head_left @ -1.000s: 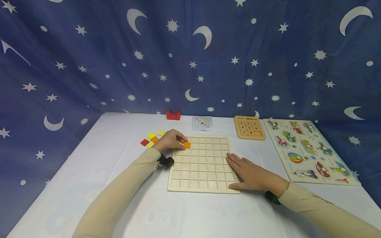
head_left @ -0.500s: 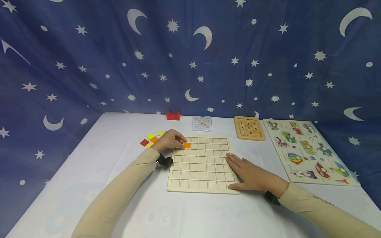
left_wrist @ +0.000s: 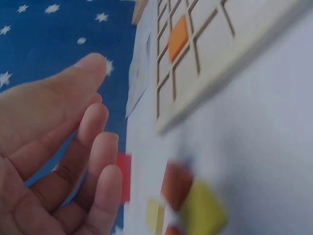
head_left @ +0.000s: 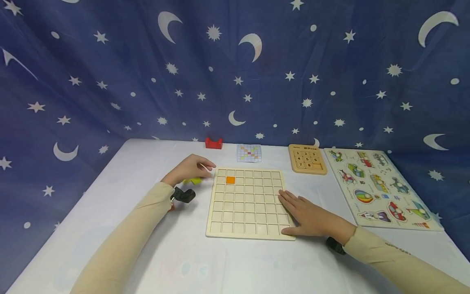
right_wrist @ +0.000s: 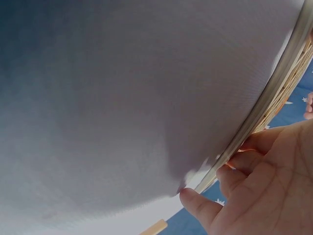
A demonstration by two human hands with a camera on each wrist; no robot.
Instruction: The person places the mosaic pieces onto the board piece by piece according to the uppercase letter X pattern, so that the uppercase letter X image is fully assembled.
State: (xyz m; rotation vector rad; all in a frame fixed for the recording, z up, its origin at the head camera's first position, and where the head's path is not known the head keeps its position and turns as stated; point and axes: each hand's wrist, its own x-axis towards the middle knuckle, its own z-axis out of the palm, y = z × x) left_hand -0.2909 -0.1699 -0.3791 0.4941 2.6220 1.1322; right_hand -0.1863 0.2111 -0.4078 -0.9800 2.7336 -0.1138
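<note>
A wooden grid board (head_left: 244, 204) lies flat on the white table, one orange square tile (head_left: 230, 180) sitting in its second row from the back, second column from the left. Beyond the board's left edge, my left hand (head_left: 189, 167) hovers above the loose tiles. In the left wrist view that hand (left_wrist: 58, 147) has relaxed, slightly bent fingers with nothing between them. Below it are a yellow tile (left_wrist: 203, 210) and a blurred orange-red tile (left_wrist: 177, 183); other tiles are partly hidden by the hand. My right hand (head_left: 306, 214) rests on the board's right edge, fingers spread.
Along the back stand a red holder (head_left: 213, 143), a printed pattern card (head_left: 249, 153) and a wooden number puzzle (head_left: 307, 158). A large picture puzzle board (head_left: 382, 185) lies at the right. Behind the table hangs a blue curtain (head_left: 279, 110) with stars and moons.
My left hand has let go of the orange tile, leaving it on the board, and moved left over the loose tiles. My right hand stays in place.
</note>
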